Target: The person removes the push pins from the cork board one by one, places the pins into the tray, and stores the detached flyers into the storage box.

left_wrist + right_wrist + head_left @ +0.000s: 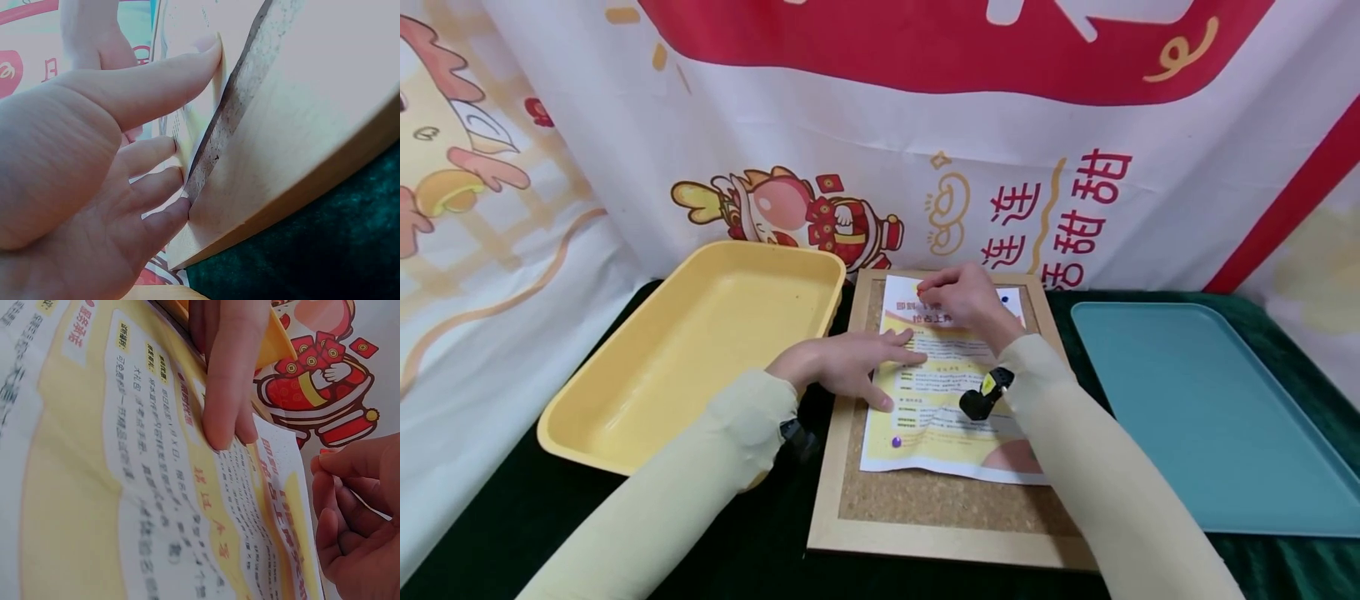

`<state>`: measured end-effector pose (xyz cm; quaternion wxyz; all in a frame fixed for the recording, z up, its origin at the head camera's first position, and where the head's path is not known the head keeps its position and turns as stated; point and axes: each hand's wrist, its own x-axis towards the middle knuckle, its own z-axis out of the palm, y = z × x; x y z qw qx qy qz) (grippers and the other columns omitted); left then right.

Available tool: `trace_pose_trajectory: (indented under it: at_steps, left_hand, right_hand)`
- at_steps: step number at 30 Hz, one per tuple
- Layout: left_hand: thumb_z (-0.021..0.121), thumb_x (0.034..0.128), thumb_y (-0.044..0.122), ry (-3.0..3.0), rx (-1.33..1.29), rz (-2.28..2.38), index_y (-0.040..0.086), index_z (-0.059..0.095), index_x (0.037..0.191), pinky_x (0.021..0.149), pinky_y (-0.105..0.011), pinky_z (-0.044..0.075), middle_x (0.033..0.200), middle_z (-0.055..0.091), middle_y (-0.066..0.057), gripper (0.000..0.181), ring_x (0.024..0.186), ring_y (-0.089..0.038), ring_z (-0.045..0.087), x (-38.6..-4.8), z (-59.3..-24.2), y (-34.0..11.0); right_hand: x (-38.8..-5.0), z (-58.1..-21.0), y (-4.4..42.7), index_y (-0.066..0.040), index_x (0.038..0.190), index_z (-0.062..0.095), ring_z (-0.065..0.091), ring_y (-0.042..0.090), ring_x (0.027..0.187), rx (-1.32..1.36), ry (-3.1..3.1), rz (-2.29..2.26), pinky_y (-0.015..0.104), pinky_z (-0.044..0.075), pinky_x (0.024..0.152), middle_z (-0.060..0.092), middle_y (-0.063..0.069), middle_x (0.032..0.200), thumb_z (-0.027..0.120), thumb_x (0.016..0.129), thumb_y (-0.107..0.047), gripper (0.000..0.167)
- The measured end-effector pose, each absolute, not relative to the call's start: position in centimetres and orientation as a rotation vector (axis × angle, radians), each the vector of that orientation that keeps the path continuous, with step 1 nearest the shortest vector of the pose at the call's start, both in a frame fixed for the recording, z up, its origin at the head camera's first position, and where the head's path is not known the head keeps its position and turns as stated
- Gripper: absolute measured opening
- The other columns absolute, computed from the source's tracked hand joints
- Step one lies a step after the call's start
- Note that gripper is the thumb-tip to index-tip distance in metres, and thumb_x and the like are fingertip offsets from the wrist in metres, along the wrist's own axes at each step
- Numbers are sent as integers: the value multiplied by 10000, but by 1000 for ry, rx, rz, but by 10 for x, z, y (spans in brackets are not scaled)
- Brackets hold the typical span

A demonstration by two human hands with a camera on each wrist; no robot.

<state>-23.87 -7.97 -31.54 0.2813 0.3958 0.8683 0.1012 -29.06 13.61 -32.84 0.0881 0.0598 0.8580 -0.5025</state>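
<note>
My right hand [967,297] pinches a red pin [325,450].
My left hand [855,363], fingers extended, rests on the poster [928,421].

We wear long, pale cream sleeves [1123,467], puckered at the cuffs [1033,358], with a black, yellow-marked device [979,403] on the right and a dark device [797,437] on the left.

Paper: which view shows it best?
Head: it shows most of the paper, though the left hand and right hand cover parts. Right wrist shows only a portion, closer up; left wrist, just a slanted strip.
</note>
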Motion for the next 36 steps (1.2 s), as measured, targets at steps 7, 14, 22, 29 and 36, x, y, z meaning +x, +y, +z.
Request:
trace_pose_trajectory:
  at_steps: [7,14,22,29,36]
  left_hand:
    - [737,1010,326,2333,1038,285,288,367,1670,1348,-520,153,1807,88,-52,757,1678,-273,107,-238,-317,-79]
    - [735,1013,320,2331,1030,298,285,368,1669,1349,-522,144,1808,88,-50,753,1680,-275,96,-237,-318,-79]
    - [733,1015,312,2328,1032,290,283,357,1673,1350,-514,145,1808,76,-52,758,1681,-272,82,-237,-316,-80]
    - [730,1018,311,2324,1039,290,278,351,1676,1351,-517,139,1809,69,-52,759,1682,-272,75,-237,-316,-78]
    - [729,1018,318,2325,1016,291,287,351,1674,1352,-515,135,1810,63,-35,758,1683,-260,72,-236,-315,-79]
  right_hand:
    - [-285,-325,146,-170,1217,803,569,233,1186,178,2580,-1487,441,420,1066,693,22,1325,722,1018,-215,220]
    - [-279,-323,157,-180,1197,812,578,263,1224,199,2613,-1500,489,438,1117,706,46,1318,709,1029,-211,199]
    - [-269,-317,168,-149,1249,795,633,283,1190,158,2620,-1562,497,458,1120,723,61,1291,695,1040,-202,237]
    - [-258,-310,176,-197,1251,795,655,258,1181,270,2621,-1541,473,482,1058,720,35,1285,707,1034,-242,238]
    - [-248,-310,184,-145,1265,785,667,270,1174,232,2613,-1639,503,492,1100,712,79,1294,713,1030,-209,253]
